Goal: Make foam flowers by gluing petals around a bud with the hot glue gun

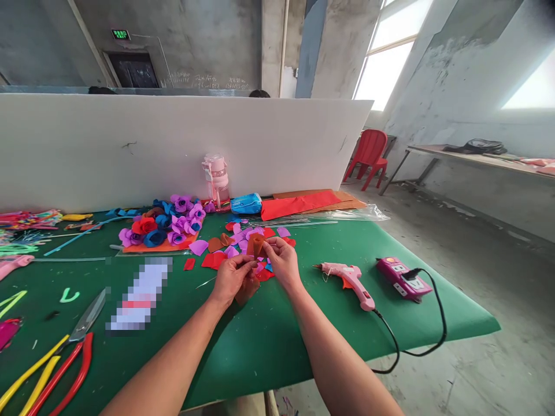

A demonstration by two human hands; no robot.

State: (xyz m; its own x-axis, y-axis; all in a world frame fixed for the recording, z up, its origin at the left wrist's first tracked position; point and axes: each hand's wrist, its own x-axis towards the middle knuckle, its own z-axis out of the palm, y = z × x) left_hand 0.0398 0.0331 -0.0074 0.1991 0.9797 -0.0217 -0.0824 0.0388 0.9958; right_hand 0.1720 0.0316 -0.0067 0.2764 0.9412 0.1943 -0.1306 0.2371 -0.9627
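Gripped in the right fingers (272, 248), brown paper (255, 245) points up, long axis roughly upright. The left fingers (240, 264) are pinched just below; whether they grip it, I cannot tell. Under them spreads a green desk (260, 358); beyond, a grey wall (208, 34). The paper looks curled.

Daylight enters from the window (388, 72) at right, its panes blown out to white, while the back wall (208, 40) stays dim. Soft shadows fall on the desk (260, 358) by the arms (169, 352). Wide-angle distortion tilts the edges; coarse pixelation hides one pale patch (141, 294).
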